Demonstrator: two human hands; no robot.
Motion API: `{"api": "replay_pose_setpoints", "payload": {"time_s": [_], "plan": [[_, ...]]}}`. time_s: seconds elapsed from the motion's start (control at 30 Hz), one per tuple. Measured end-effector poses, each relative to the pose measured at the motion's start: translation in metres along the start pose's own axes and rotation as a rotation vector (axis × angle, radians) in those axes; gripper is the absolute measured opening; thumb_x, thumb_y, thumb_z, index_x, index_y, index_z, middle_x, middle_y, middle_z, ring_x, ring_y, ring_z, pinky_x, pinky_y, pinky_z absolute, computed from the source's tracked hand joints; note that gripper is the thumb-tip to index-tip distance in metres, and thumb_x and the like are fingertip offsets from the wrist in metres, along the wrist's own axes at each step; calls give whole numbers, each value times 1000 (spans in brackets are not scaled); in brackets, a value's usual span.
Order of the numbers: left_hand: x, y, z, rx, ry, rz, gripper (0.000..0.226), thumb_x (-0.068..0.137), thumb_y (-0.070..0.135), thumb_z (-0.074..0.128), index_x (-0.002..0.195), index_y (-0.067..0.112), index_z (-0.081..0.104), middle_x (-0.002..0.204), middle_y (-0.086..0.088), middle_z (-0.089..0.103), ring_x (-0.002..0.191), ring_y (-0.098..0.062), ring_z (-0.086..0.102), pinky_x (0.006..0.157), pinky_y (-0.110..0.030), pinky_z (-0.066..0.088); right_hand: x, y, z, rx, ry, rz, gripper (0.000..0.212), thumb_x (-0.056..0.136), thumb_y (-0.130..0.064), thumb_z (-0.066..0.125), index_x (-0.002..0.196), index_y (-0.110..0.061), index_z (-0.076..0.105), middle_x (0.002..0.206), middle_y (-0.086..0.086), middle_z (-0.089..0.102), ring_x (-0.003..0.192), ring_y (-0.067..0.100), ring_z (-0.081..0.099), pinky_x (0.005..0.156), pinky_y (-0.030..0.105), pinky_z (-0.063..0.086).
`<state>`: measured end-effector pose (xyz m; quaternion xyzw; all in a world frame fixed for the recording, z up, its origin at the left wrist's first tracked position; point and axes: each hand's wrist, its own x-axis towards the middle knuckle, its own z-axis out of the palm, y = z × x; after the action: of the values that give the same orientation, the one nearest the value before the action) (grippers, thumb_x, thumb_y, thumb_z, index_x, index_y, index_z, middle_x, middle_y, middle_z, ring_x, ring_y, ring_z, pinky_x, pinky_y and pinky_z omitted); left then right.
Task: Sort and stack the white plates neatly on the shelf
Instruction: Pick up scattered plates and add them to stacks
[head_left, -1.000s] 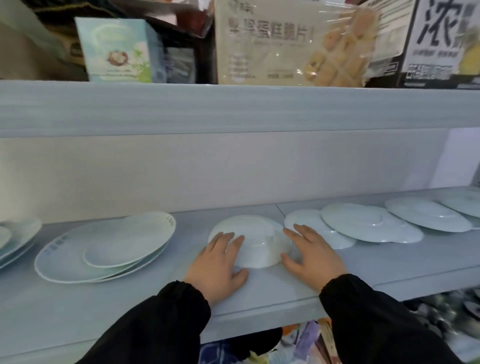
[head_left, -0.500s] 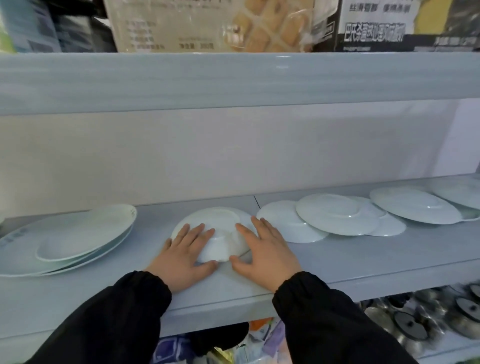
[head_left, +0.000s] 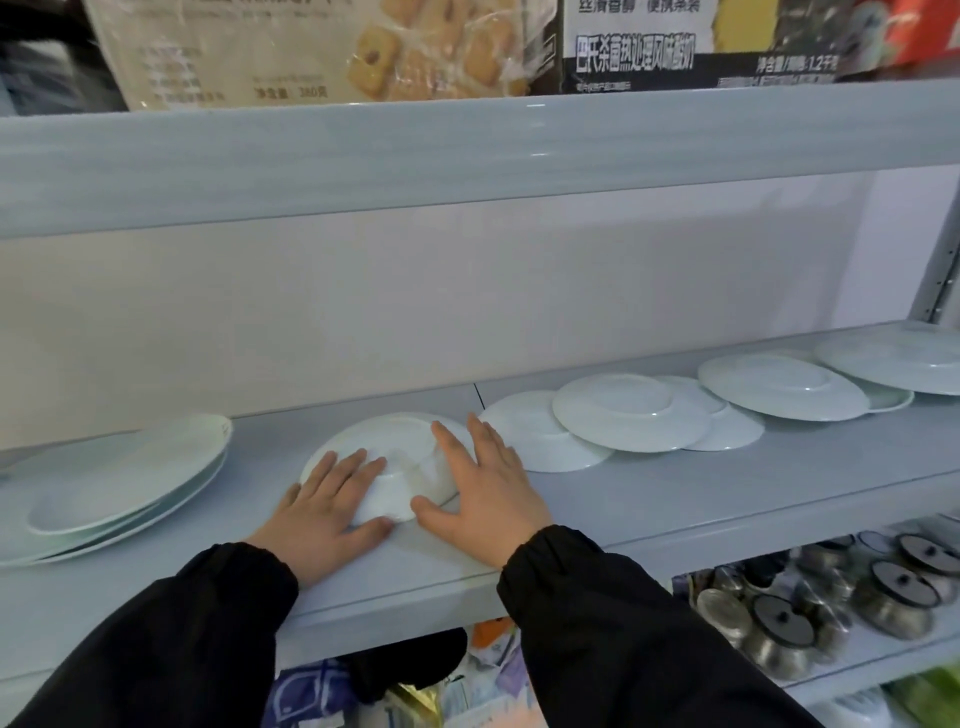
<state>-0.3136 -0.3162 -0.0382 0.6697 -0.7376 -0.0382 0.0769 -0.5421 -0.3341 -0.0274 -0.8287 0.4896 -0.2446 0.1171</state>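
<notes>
Plainly, a deep white plate (head_left: 400, 452) is seen lying upside down on the shelf (head_left: 727, 499), near the shelf's front edge and about at its middle. It is pressed from both sides. The left grip (head_left: 324, 514) and the right grip (head_left: 485, 493) are laid on it with fingers straight and spread, not curled round it, and each thumb is set low by the rim. The plate is judged to be hard, smooth and a bit heavy, so it can slip, and it can be chipped or broken if dropped. It is best taken by the rim, with fingers tucked under the edge on two sides. A stack of bigger plates (head_left: 130, 493) is kept at the shelf's left end, and loose plates (head_left: 631, 421) are spread, one over another, toward the shelf's right end.
</notes>
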Motion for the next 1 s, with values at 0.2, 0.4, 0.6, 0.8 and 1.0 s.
{"api": "replay_pose_setpoints", "payload": {"time_s": [0.2, 0.4, 0.6, 0.8, 1.0], "plan": [[-85, 24, 9, 174, 166, 135, 93, 72, 83, 43, 150, 36, 24, 152, 4, 32, 146, -31, 22, 109, -57, 33, -1, 9, -5, 326, 78, 61, 76, 86, -71, 38, 149, -49, 2, 162, -10, -9, 149, 13, -4, 120, 42, 11], [-122, 14, 18, 382, 263, 200, 72, 60, 26, 58, 131, 14, 48, 126, -12, 52, 116, -44, 59, 79, -55, 56, -3, 9, -2, 323, 85, 4, 73, 87, -71, 30, 151, -45, 9, 163, -9, -6, 148, 9, -2, 120, 39, 13], [-125, 19, -7, 407, 216, 184, 79, 50, 22, 65, 127, 17, 53, 117, -8, 64, 100, -33, 69, 66, -37, 60, -1, 0, -6, 405, 65, -13, 74, 85, -76, 26, 151, -42, 21, 162, -12, 8, 146, 1, 4, 115, 26, 10], [-129, -12, -62, -139, 535, -124, 41, 94, 13, 49, 130, 33, 47, 114, 6, 61, 91, -27, 64, 68, -33, 41, 19, -32, -18, 755, 240, 24, 49, 99, -53, 32, 146, -38, 36, 151, -21, 33, 138, -5, 27, 113, 23, 20], [-125, -53, -97, -842, 760, -322, 18, 98, 19, 52, 109, 33, 56, 95, 22, 63, 87, 3, 61, 58, -9, 47, 41, -69, 21, 684, 164, -28, 65, 90, -70, 31, 147, -39, 34, 154, -15, 30, 141, 1, 25, 118, 33, 21]]}}
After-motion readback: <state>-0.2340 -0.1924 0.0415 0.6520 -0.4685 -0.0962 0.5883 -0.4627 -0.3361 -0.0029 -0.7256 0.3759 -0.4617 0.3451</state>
